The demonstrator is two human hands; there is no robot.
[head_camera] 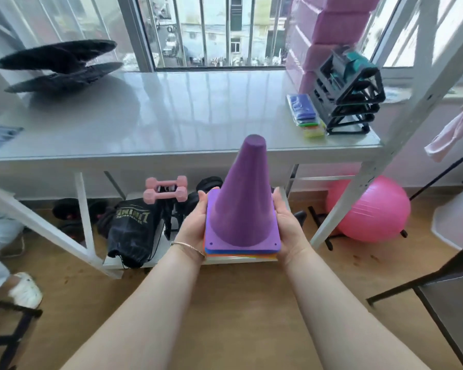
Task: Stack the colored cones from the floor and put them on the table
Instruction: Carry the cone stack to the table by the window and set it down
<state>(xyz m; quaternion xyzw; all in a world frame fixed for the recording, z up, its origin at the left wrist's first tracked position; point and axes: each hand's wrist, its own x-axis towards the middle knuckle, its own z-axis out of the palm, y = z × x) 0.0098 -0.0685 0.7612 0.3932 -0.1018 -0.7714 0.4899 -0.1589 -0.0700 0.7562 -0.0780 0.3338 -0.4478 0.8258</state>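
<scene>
A stack of cones (245, 198) stands upright between my hands, held in the air in front of the white table (150, 116). The purple cone is on top; blue, orange and yellow base edges show beneath it. My left hand (195, 222) grips the left side of the bases, a thin bracelet on its wrist. My right hand (288, 222) grips the right side. The stack's tip reaches about the height of the table's front edge, a little before it.
On the table lie black discs (59, 65) at the left, a black rack (350, 92), colored packets (306, 113) and pink foam blocks (332, 30) at the right. Under it sit pink dumbbells (165, 189) and a black bag (134, 231). A pink ball (372, 209) rests right; a person's foot (24, 289) left.
</scene>
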